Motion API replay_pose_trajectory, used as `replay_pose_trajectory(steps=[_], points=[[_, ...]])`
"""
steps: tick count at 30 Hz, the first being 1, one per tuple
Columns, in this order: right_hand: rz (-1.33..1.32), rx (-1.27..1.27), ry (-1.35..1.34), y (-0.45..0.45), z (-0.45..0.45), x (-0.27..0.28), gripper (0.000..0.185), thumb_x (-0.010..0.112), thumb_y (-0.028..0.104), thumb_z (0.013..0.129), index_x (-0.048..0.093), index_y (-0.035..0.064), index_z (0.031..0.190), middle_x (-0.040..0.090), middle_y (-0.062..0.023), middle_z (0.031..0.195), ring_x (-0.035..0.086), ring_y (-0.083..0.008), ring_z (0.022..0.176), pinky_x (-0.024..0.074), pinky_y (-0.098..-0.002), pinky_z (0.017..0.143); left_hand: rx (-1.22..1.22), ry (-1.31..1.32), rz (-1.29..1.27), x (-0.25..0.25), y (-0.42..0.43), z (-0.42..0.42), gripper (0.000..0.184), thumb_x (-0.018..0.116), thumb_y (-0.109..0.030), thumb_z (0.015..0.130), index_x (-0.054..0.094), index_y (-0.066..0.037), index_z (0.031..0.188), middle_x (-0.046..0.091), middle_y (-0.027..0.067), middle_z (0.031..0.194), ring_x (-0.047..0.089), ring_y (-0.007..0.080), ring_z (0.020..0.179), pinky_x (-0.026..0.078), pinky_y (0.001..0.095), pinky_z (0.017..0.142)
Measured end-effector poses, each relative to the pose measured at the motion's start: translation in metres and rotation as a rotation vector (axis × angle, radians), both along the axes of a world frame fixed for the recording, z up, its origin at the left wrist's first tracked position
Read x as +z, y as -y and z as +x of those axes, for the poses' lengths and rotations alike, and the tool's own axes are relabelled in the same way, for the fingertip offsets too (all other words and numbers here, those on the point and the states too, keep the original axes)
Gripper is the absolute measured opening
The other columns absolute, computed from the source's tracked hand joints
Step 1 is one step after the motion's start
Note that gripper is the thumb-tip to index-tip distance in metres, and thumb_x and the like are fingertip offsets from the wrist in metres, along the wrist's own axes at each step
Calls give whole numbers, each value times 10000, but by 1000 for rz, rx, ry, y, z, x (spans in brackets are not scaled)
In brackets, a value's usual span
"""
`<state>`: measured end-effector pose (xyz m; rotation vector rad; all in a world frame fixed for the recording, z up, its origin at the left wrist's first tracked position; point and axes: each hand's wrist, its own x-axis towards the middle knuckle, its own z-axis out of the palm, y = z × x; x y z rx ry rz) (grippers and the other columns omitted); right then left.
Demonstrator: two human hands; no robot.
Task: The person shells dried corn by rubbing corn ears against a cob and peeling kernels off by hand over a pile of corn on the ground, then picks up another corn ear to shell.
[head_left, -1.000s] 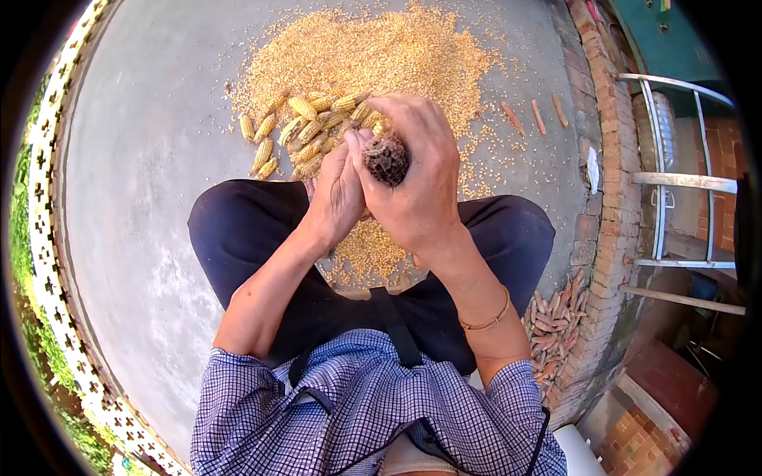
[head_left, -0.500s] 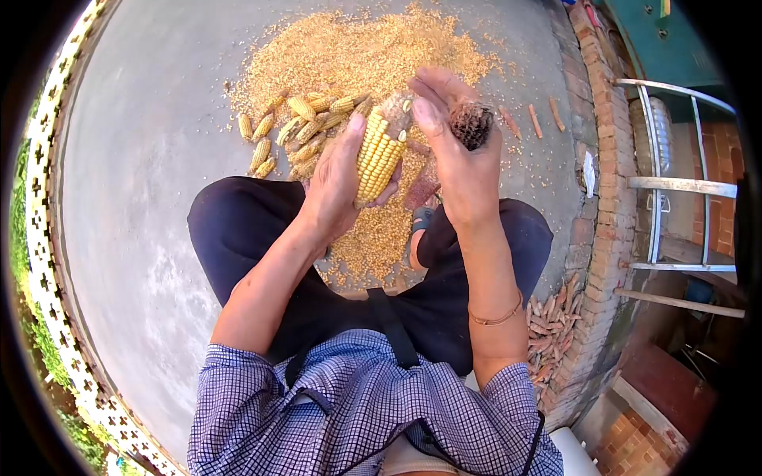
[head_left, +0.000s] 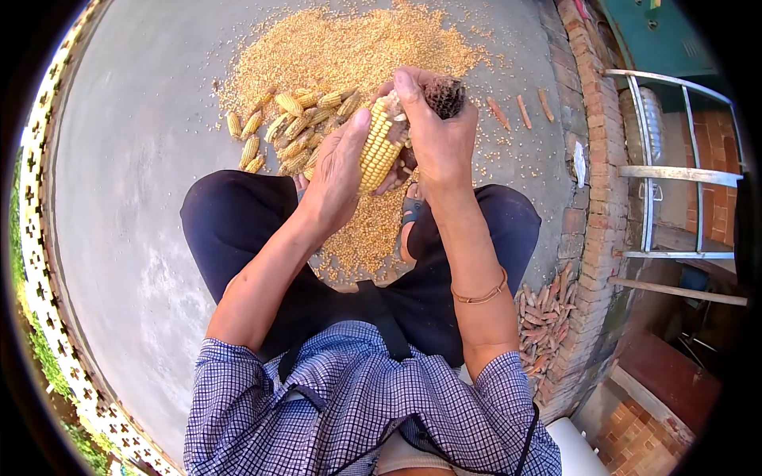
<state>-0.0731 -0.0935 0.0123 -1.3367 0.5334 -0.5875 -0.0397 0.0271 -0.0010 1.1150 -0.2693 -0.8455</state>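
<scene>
My left hand (head_left: 335,170) is wrapped round a yellow corn cob (head_left: 379,152), held upright with its rows of kernels facing me. In my right hand (head_left: 441,135) is a bare, dark-ended cob (head_left: 444,97), and the fingers touch the top of the yellow cob. Some kernels are off at that upper right edge. Left of the hands, several corn cobs (head_left: 295,127) lie in a pile. Loose kernels (head_left: 341,47) spread over the floor beyond, and more kernels (head_left: 361,242) lie between my legs.
Three bare cobs (head_left: 524,112) lie at the right. Many more bare cobs (head_left: 542,321) are heaped by the low brick edge (head_left: 602,198). A metal rail frame (head_left: 679,171) stands beyond it. A patterned wall (head_left: 59,317) runs along the left.
Since half a second ago my right hand has come left, from apart to touching the yellow cob's top. One second ago both hands were together, with that cob mostly hidden. The view has shifted slightly.
</scene>
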Motion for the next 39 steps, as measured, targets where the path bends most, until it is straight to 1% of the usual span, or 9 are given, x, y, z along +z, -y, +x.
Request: replay_pose_trajectory(steps=[5,9,13,18,22,25,32,34,39], points=[[105,70,59,4,-7,4,474,731,218,868,575,-62,1217,660,-130,1061,628,-172,999,499,-295,880,164,-229,3,6,5,4,414,311,-375,1055,536,-30,1104,578,69,823,542,108,676,433,247,539],[-258,109,29,-20,-7,-2,511,718,215,872,528,-51,1265,620,-160,1165,611,-260,1063,483,-358,929,186,320,79,-13,10,5,464,338,-418,1051,584,-26,1089,592,28,938,541,75,810,468,233,701],[-598,-115,-63,-23,5,-14,380,722,165,842,587,-29,1139,647,-195,1043,645,-323,953,494,-362,860,105,187,142,-19,11,4,513,327,-418,1055,565,26,1154,605,51,985,541,115,898,449,273,829],[-500,-245,-157,-8,7,-16,211,725,198,854,670,-4,883,669,-107,706,654,-206,629,484,-310,600,79,378,180,-22,13,-6,486,281,-358,1066,546,30,1192,637,121,1046,628,152,902,508,270,773],[92,-12,39,14,2,-2,198,648,198,931,664,1,929,696,-71,857,640,-124,740,514,-271,690,-32,-392,-126,-2,12,3,468,272,-382,1064,530,5,1109,581,118,841,531,166,613,433,283,551],[201,-33,147,21,3,-3,253,681,211,914,665,-19,1018,685,-60,909,635,-120,803,515,-259,711,-105,-491,-278,-10,7,14,472,271,-395,1061,527,-4,1125,576,111,834,528,161,617,430,273,545],[-1049,168,118,1,-8,0,542,805,234,736,589,48,1198,555,-153,1242,532,-336,1138,430,-442,981,69,-471,-32,13,7,16,436,352,-427,1038,526,-75,1228,623,74,997,613,153,821,493,251,606],[-1130,137,95,-2,-6,-2,489,802,223,729,603,49,1141,579,-142,1141,549,-330,1045,450,-433,912,73,-399,104,13,6,13,442,376,-459,1028,516,-118,1271,599,47,1142,597,127,989,537,291,719],[-1025,-135,-13,-3,1,-17,212,760,162,753,633,49,879,576,-79,753,549,-289,796,444,-402,691,-68,-220,240,17,8,2,485,332,-455,1041,480,-77,1305,532,36,1029,549,91,866,501,260,580]])
